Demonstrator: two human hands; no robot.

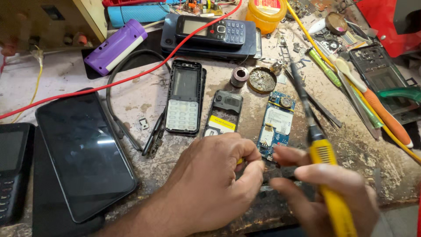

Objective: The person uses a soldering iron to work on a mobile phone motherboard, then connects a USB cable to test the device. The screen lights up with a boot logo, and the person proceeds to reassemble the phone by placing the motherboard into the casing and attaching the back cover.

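Near the worktop point(131, 94) front edge, the left hand point(210, 175) pinches a small dark part point(267, 169), likely light and fragile, best held by its edges, while the right hand point(324, 193) grips a yellow-handled soldering iron point(322, 151).

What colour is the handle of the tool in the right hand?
Yellow handle, clearest in the head view.
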